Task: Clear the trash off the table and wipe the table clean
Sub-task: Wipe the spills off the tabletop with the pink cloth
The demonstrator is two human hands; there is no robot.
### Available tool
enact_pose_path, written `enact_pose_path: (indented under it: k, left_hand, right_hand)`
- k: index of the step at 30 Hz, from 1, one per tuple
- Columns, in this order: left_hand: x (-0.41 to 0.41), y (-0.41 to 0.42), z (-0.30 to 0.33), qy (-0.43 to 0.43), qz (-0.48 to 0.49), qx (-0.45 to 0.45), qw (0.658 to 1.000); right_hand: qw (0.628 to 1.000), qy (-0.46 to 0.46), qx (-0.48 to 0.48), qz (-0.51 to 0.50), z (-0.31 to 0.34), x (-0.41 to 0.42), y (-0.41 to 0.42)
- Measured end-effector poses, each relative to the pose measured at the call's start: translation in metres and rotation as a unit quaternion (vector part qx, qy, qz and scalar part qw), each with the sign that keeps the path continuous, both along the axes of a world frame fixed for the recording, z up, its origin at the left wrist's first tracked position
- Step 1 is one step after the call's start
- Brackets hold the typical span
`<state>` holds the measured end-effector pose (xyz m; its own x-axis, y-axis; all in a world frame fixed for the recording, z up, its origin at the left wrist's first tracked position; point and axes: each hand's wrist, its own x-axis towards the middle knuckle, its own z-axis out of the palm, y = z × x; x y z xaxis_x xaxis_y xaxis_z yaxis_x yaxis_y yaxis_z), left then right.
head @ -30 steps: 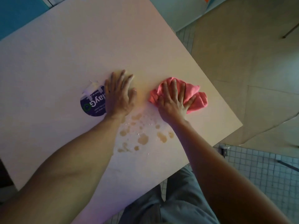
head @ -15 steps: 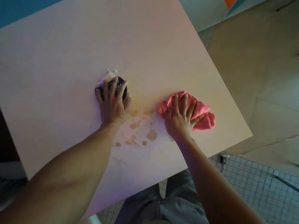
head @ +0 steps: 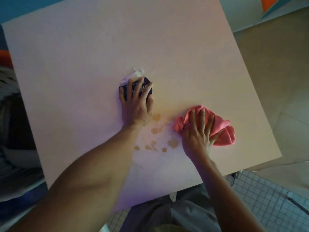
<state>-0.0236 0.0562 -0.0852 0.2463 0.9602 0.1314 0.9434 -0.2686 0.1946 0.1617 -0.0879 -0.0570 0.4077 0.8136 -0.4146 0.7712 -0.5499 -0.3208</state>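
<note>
A pale square table (head: 83, 64) fills the head view. My left hand (head: 136, 106) lies flat on a dark round sticker (head: 148, 85) near the table's middle, fingers spread over it. The sticker's far edge is torn into white shreds (head: 136, 74). My right hand (head: 199, 134) presses flat on a crumpled pink cloth (head: 222, 131) near the right edge. Several brown spill spots (head: 155, 131) dot the table between my two wrists.
The table's near edge (head: 167, 195) runs diagonally above my grey trousers (head: 184, 213). Small white floor tiles (head: 267, 198) show at the lower right, beige floor (head: 275, 81) beyond the right edge. Dark clutter (head: 13, 131) sits at the left.
My left hand slid left and forward onto the round sticker, covering most of it. My right hand and the pink cloth shifted toward me and to the right. The camera view moved back.
</note>
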Motion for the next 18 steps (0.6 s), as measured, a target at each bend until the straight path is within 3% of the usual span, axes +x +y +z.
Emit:
enact_pose_path:
  k: [5, 11, 15, 18]
  left_hand:
    - [-0.001, 0.002, -0.005, -0.022, 0.005, 0.029, 0.999]
    - [-0.006, 0.001, -0.003, -0.058, 0.014, 0.000, 0.998]
    - [-0.022, -0.005, -0.003, -0.068, -0.012, -0.018, 0.997]
    - [-0.050, -0.017, -0.005, -0.043, 0.042, -0.013, 0.998]
  right_hand:
    - [1.000, -0.012, 0.024, -0.010, -0.007, -0.016, 0.079]
    - [0.984, -0.022, 0.067, 0.167, -0.011, -0.031, 0.045]
    - [0.992, -0.043, 0.032, 0.111, -0.007, 0.009, 0.026]
    - [0.998, -0.018, 0.006, 0.054, -0.003, 0.012, 0.037]
